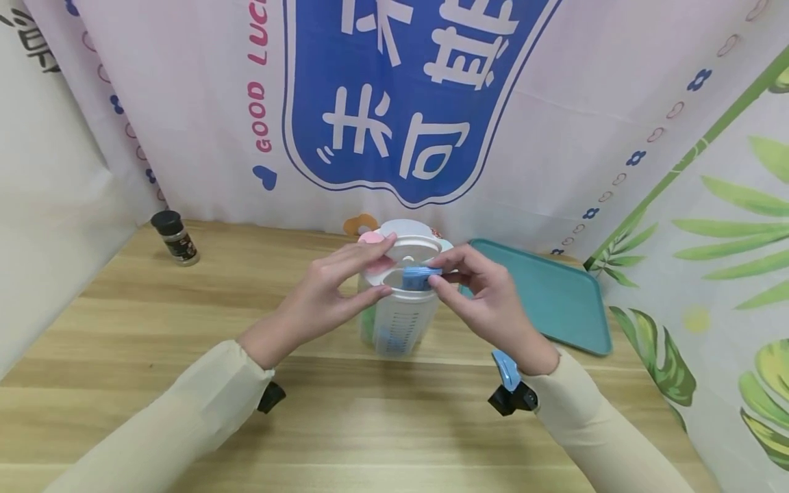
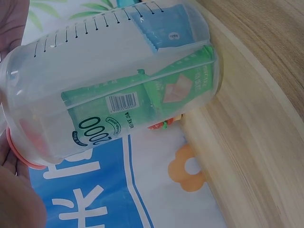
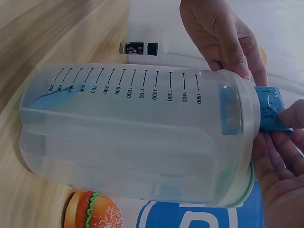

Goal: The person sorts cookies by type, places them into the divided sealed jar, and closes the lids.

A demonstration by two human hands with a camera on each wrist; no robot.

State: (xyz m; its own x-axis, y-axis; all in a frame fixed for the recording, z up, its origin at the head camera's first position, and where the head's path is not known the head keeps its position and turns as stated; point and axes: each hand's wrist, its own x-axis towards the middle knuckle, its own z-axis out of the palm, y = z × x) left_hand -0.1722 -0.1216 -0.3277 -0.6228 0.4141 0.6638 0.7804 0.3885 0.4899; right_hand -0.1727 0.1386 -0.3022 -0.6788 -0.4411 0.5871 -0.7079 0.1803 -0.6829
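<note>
A tall clear plastic container (image 1: 401, 325) with a measuring scale stands upright, its round flap lid raised. My left hand (image 1: 320, 287) holds it at the top, thumb at the rim and fingers at the raised flap. Between thumb and fingers my right hand (image 1: 483, 287) pinches a small blue packet (image 1: 418, 277) at the mouth. The right wrist view shows this blue packet (image 3: 271, 107) partly inside the opening. Green packets (image 2: 104, 107) and another blue packet (image 2: 175, 29) lie inside the container, seen in the left wrist view.
A teal tray (image 1: 548, 291) lies behind and to the right of the container. At the far left stands a black-capped spice jar (image 1: 177, 239). A printed cloth (image 1: 216, 116) hangs behind the wooden table (image 1: 370, 424).
</note>
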